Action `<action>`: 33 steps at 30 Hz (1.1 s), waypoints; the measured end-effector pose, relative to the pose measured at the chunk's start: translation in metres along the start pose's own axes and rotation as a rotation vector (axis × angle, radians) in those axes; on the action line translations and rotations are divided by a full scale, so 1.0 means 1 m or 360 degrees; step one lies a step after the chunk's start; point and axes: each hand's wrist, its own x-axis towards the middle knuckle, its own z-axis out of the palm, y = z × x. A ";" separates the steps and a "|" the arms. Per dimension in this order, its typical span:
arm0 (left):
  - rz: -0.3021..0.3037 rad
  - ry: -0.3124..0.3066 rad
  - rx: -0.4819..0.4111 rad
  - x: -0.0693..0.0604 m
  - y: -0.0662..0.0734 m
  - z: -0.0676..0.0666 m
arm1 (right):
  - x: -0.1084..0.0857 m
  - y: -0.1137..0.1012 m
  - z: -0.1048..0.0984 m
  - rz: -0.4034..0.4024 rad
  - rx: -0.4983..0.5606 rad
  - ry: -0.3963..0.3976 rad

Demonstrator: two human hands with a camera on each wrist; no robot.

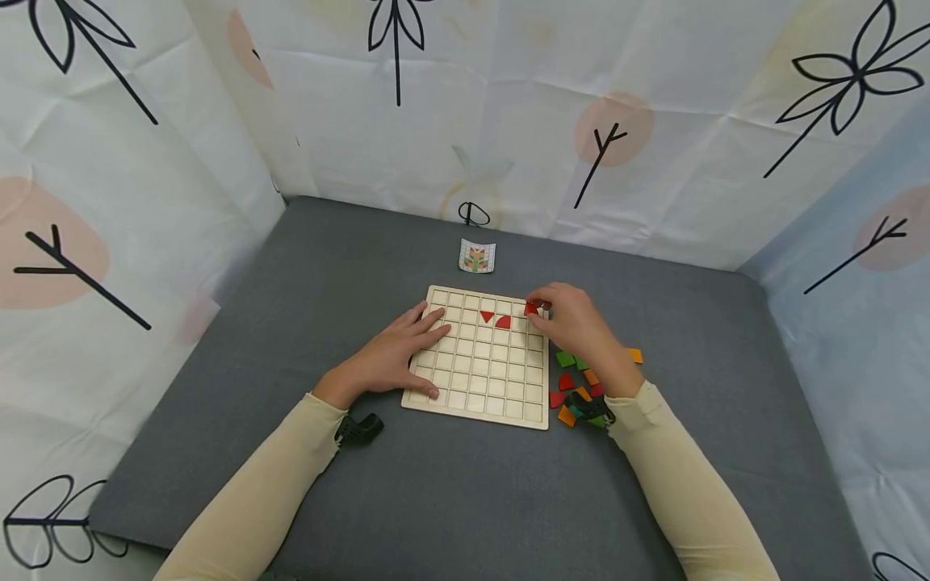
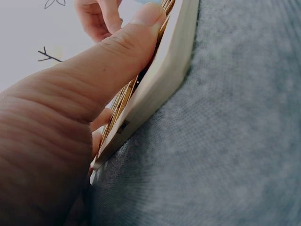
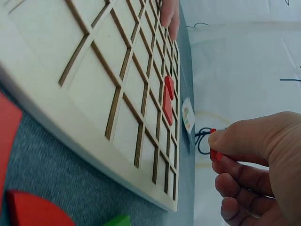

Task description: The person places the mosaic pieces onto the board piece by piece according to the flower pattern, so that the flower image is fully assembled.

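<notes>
A pale wooden grid board (image 1: 479, 367) lies on the grey table. Two red pieces sit in its upper cells, a triangle (image 1: 487, 316) and a rounded one (image 1: 503, 322). The left hand (image 1: 395, 351) rests spread on the board's left side, its thumb on the board's edge in the left wrist view. Over the upper right corner of the board, the right hand (image 1: 581, 323) pinches a small red piece (image 1: 531, 308) between thumb and finger; the right wrist view shows this piece (image 3: 213, 145) held clear of the board.
Loose red, green and orange pieces (image 1: 565, 359) lie right of the board, partly under the right forearm. A small card with a coloured pattern (image 1: 477, 256) lies beyond the board. Printed white cloth hangs around the table (image 1: 465, 492).
</notes>
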 end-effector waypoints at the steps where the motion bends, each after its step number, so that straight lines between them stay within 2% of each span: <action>1: -0.0002 -0.0002 -0.0002 0.000 0.000 0.000 | 0.001 -0.001 0.000 -0.0007 0.0003 -0.0003; 10: 0.0004 0.0005 -0.0003 0.001 -0.001 0.001 | 0.008 -0.007 0.005 -0.0091 0.0003 0.0019; 25: -0.0011 -0.0001 0.0000 0.001 -0.001 0.001 | 0.022 -0.021 0.016 -0.0151 0.0063 -0.0021; 33: -0.0016 -0.0012 -0.0013 0.001 0.000 0.000 | 0.029 -0.028 0.022 -0.0141 0.0091 -0.0046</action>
